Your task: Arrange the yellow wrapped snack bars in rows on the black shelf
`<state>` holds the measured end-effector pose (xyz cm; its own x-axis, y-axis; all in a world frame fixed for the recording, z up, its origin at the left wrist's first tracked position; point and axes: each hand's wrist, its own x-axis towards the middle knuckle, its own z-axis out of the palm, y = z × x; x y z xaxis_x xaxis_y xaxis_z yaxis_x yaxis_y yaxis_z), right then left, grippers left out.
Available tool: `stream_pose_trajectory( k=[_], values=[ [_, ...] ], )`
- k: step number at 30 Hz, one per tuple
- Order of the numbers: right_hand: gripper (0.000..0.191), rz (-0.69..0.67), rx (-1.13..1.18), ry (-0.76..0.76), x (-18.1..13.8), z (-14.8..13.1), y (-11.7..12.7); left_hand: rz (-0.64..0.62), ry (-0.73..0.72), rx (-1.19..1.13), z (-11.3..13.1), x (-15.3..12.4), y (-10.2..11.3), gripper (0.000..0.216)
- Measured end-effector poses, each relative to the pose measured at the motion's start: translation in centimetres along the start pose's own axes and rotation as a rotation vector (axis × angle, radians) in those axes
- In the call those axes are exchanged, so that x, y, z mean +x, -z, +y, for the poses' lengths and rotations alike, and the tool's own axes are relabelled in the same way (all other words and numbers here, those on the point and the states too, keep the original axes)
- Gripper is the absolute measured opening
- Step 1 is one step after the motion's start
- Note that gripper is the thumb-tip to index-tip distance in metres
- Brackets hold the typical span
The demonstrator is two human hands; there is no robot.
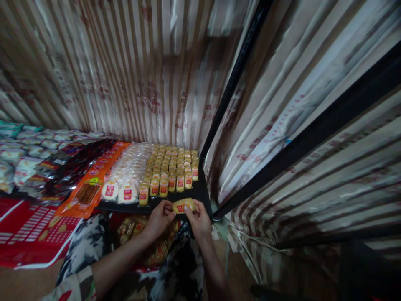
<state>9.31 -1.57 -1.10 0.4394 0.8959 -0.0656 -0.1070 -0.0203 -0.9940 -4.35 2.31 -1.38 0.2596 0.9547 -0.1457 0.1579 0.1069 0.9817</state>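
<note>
The yellow packet is held at the front edge of the counter, near its right front corner. The left hand is nearly closed, thumb and fingertips pinching the packet's left end. The right hand is curled around the right end, thumb across the front face; its fingers behind the packet are mostly hidden.

The packet's red label carries pale print, too small to read. The same label type appears on the yellow packet rows toward the counter's right edge. White round packets with red labels adjoin these rows on the left, followed by orange pouches with a yellow-green oval mark, then dark glossy packets. Small white packets are cut off by the left frame edge.

Below the front edge, loose packets are partly covered by the left forearm. A red printed package lies left of the knees. Black posts and a striped curtain enclose the right and rear edges; the curtain's red lettering is blurred.
</note>
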Motion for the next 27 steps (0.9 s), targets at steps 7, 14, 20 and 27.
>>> stream_pose_trajectory(
  k=[7,14,20,27],
  values=[
    [0.038,0.050,-0.070,0.093,2.4,-0.3,0.4,-0.058,-0.011,-0.159,1.2,2.3,-3.4,0.034],
    [0.051,0.172,-0.125,0.176,5.0,2.4,1.5,-0.056,0.064,-0.074,1.7,4.6,-7.6,0.026],
    [0.046,0.325,-0.564,0.313,8.9,2.8,2.6,0.027,-0.171,0.421,3.0,5.3,-8.4,0.038],
    [0.046,0.378,-0.825,0.345,12.5,2.7,2.3,-0.041,-0.133,0.502,3.9,6.6,-8.9,0.046]
  ],
)
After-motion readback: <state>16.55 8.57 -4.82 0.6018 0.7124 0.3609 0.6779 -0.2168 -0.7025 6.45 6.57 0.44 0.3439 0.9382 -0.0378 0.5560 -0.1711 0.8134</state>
